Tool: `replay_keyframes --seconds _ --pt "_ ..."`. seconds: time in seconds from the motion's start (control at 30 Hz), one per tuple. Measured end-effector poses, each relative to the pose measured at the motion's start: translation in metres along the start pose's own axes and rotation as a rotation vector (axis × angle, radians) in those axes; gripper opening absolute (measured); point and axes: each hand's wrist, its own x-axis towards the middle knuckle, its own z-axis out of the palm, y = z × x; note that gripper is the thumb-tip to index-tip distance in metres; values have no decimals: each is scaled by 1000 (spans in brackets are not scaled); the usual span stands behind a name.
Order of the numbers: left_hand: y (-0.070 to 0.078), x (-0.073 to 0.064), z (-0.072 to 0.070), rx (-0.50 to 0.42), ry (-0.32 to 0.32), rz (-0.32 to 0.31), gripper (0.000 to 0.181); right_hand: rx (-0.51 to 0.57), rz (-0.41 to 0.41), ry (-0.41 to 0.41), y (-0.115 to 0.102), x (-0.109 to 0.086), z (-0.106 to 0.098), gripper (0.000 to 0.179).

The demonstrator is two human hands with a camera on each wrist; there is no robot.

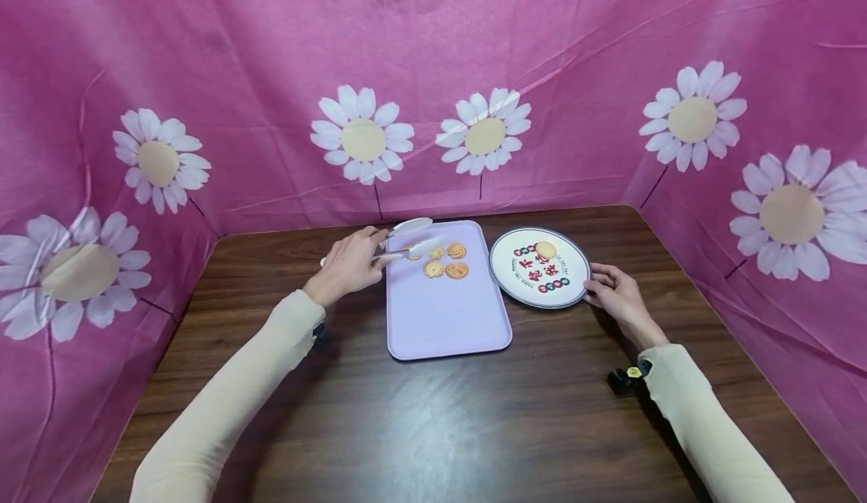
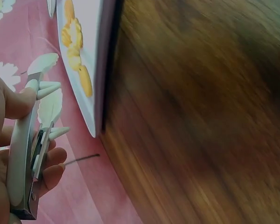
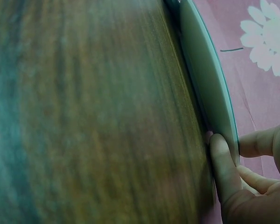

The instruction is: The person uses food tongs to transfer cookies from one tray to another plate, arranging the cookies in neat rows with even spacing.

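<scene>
My left hand [image 1: 348, 266] grips a pair of metal tongs [image 2: 21, 163] with white, leaf-shaped tips. The spread tips [image 1: 425, 247] hang over the upper left part of the lilac tray [image 1: 447, 326], nothing between them. Several yellow cookies [image 1: 457, 269] of different shapes lie on the tray's upper half, close to the tips. At the right, my right hand [image 1: 622, 300] pinches the rim of a round white plate [image 1: 504, 262] with red lettering. On that plate, near its far side, lies one round cookie [image 1: 546, 250]. In the right wrist view, thumb and fingers hold the plate's edge [image 3: 210, 79].
Tray and plate stand side by side on a dark wooden table [image 1: 433, 420], the plate's left rim right at the tray's edge. Pink cloth [image 1: 433, 36] with white daisies hangs behind and along both sides.
</scene>
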Motion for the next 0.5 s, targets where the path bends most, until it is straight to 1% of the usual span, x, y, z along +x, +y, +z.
replay_keyframes --seconds 0.1,0.23,0.4,0.5 --pt "-6 -5 -1 20 -2 -1 50 -1 1 1 -1 0 -1 59" --pt "-12 -13 0 39 3 14 49 -13 2 6 -1 0 -2 59" --pt "-16 -24 1 63 -9 15 45 -45 12 7 -1 -1 -1 58" --pt "-17 -27 2 77 -15 16 41 -71 25 6 -1 -1 0 58"
